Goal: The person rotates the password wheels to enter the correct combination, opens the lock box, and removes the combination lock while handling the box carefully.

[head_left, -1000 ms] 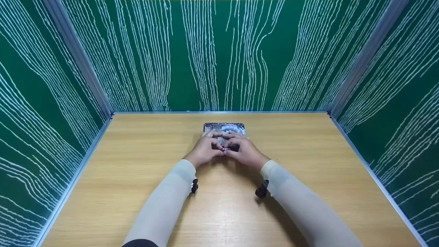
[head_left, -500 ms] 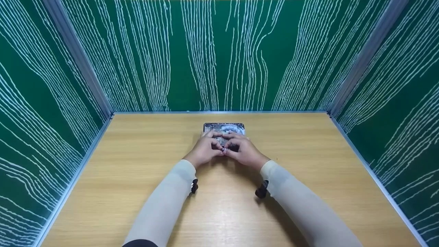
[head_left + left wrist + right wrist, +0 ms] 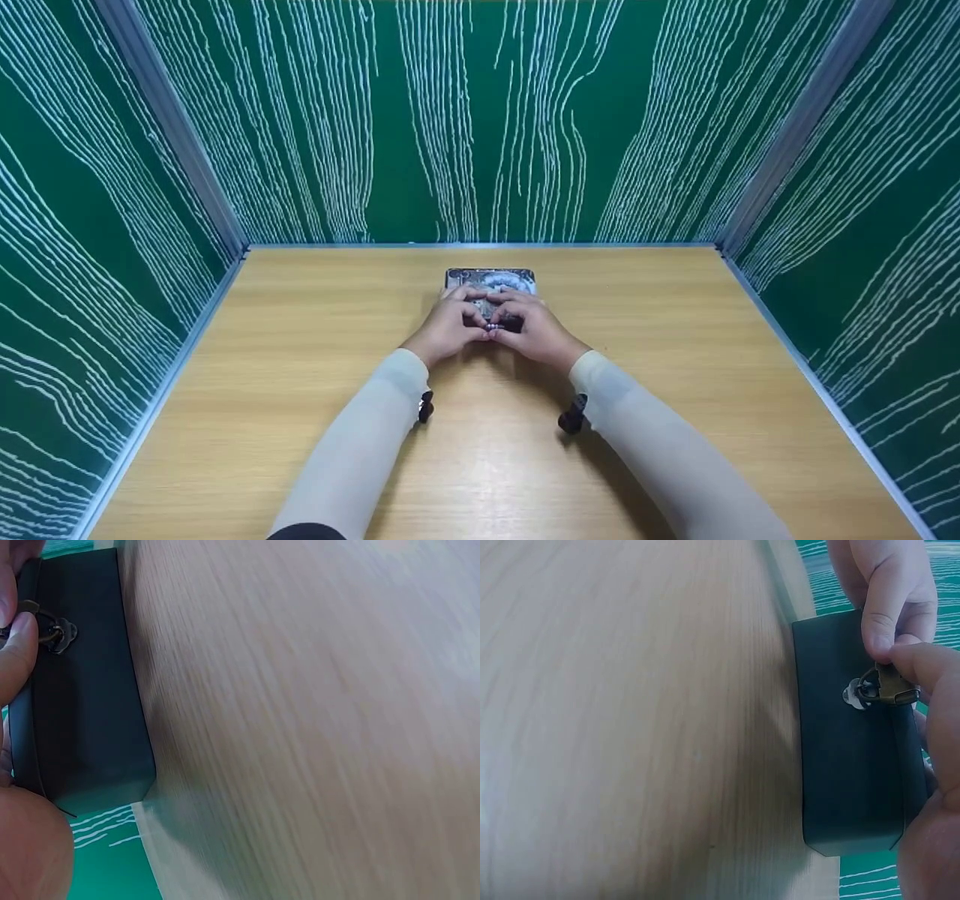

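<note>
A dark box [image 3: 502, 279] with a printed picture on its lid stands at the back middle of the table. Its plain black front side [image 3: 847, 780] carries a metal hasp [image 3: 855, 695], from which a small bronze-coloured padlock [image 3: 897, 690] hangs. My left hand [image 3: 450, 324] and right hand [image 3: 531, 327] meet at this lock, thumbs close together, pinching it from either side. Other fingers of both hands rest on the lid. In the head view a row of tiny pale dots shows on the lock between the thumbs. Fingers hide part of the lock in every view.
The wooden table [image 3: 480, 450] reaches from my forearms to green walls [image 3: 517, 150] with wavy white lines on three sides. Grey rails [image 3: 480, 245] edge the tabletop. A dark device [image 3: 574, 415] is strapped at my right wrist.
My right thumb has made a tiny shift at the lock: the row of pale dots was partly covered half a second ago and shows more now. Arms and box keep their places.
</note>
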Motion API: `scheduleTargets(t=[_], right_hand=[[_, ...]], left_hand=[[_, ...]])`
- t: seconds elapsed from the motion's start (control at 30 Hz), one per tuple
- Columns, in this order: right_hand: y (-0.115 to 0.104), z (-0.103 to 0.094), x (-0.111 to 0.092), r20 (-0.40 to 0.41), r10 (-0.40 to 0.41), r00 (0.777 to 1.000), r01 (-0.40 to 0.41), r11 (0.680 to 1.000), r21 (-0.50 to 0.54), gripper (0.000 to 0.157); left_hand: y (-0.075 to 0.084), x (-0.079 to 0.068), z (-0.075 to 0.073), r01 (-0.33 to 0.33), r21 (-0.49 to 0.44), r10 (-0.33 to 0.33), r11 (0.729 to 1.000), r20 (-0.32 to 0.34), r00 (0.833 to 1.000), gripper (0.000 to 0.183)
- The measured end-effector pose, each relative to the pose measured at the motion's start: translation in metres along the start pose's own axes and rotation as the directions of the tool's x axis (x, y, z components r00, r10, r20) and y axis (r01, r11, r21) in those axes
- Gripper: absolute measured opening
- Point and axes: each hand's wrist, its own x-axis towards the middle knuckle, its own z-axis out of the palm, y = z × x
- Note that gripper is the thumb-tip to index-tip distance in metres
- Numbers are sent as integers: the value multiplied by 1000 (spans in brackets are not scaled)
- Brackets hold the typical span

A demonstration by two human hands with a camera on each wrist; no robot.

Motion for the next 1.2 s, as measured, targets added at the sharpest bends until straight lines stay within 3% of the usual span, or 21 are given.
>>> scheduleTargets(t=[0.5,0.9,1.2], right_hand=[[-3,-1,0,18,39,999,-38,999,-6,11],[0,-1,1,0,-2,1000,2,1000,-8,16],[0,0,1,4,17,1000,-17,1000,-12,15]], left_hand=[[1,1,0,28,-2,-28,1000,6,1000,7],[-1,1,-1,-2,-20,2,1000,-6,1000,13],[0,1,0,2,-44,-3,999,-16,1000,15]])
